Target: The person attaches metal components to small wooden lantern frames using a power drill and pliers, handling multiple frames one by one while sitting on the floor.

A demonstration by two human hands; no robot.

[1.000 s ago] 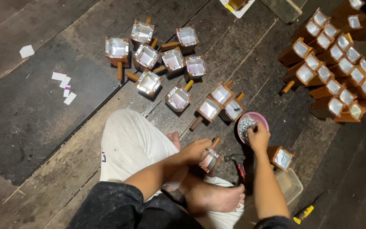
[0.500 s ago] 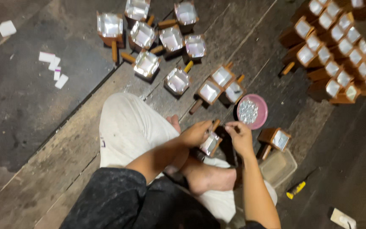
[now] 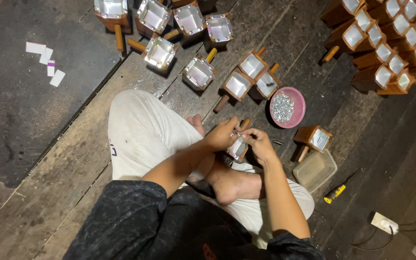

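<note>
Over crossed legs: L hand (image 3: 222, 135) & R hand (image 3: 257, 144) both pinching small wooden box (image 3: 237, 148) (mirror-lined), fingers closed on it; pink bowl (image 3: 298, 107) nearby.

Premises: an informal floor-level craft workshop. Work is done seated on a worn, dark wooden plank floor (image 3: 73, 159). Dozens of identical small wooden boxes with foil-lined openings (image 3: 391, 43) lie in batches, some with wooden handles. A pink bowl of small metal pieces (image 3: 287, 107), paper slips (image 3: 44, 60) and a yellow tool (image 3: 334, 193) lie near.
</note>
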